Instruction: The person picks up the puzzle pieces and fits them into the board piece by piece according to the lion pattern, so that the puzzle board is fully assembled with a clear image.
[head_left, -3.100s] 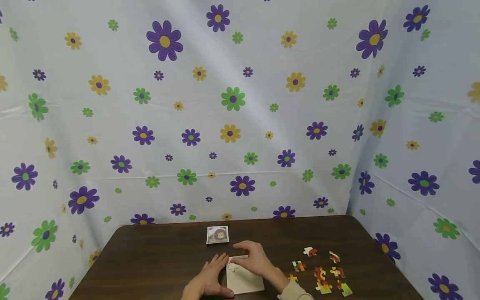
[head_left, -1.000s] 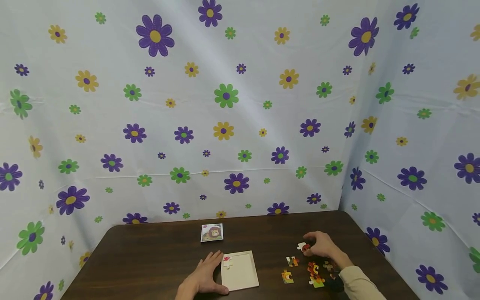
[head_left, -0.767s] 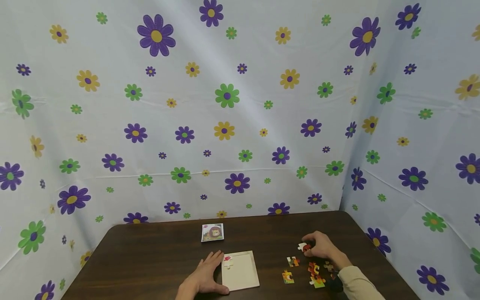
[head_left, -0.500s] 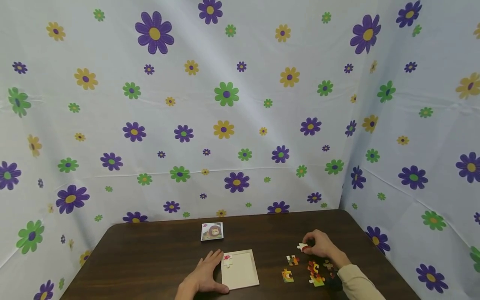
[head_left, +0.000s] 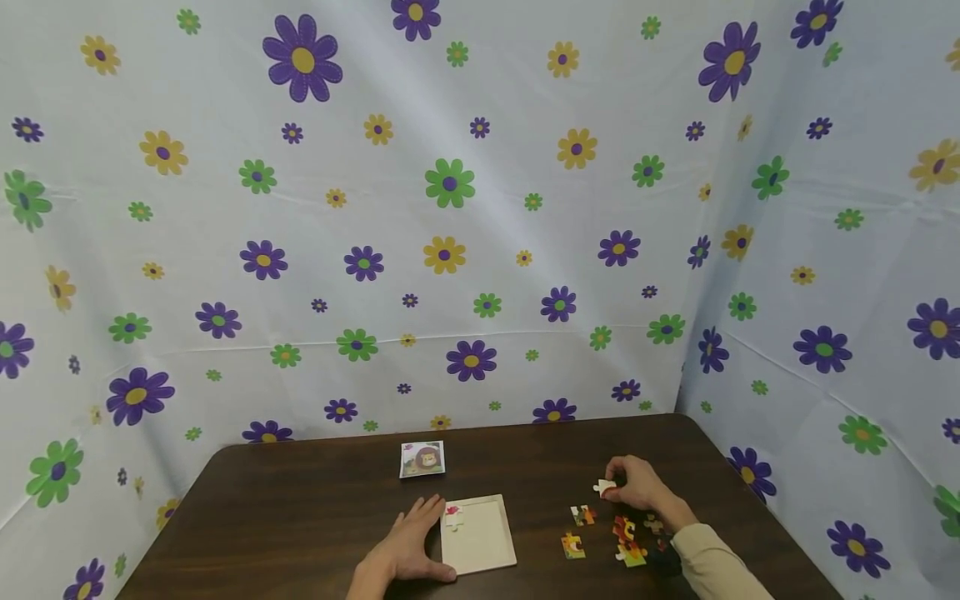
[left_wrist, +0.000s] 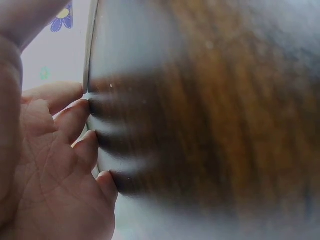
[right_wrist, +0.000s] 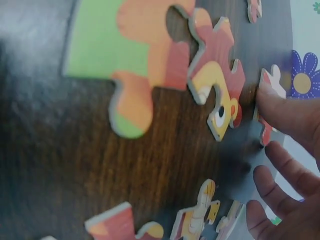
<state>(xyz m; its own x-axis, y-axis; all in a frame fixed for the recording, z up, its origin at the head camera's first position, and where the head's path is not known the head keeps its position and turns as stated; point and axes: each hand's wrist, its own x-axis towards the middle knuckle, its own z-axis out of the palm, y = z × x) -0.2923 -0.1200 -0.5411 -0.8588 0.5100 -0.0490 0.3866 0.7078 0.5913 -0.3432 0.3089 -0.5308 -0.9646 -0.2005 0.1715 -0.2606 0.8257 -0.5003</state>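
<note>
The right grip (head_left: 639, 485) pinches a white-and-red puzzle piece (head_left: 603, 488) at its fingertips; other pieces (head_left: 632, 554) lie near this grip on the surface (head_left: 315, 508). The left grip (head_left: 407, 542) is spread wide, holding nothing, along one edge of the tray (head_left: 482, 540).

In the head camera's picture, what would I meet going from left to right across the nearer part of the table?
Left hand → pale square tray → two loose puzzle pieces → pinched puzzle piece → right hand.

Red-white puzzle piece (head_left: 604, 487) pinched; cream tray (head_left: 486, 546) flat, second piece (head_left: 453, 518) far left inside
</note>
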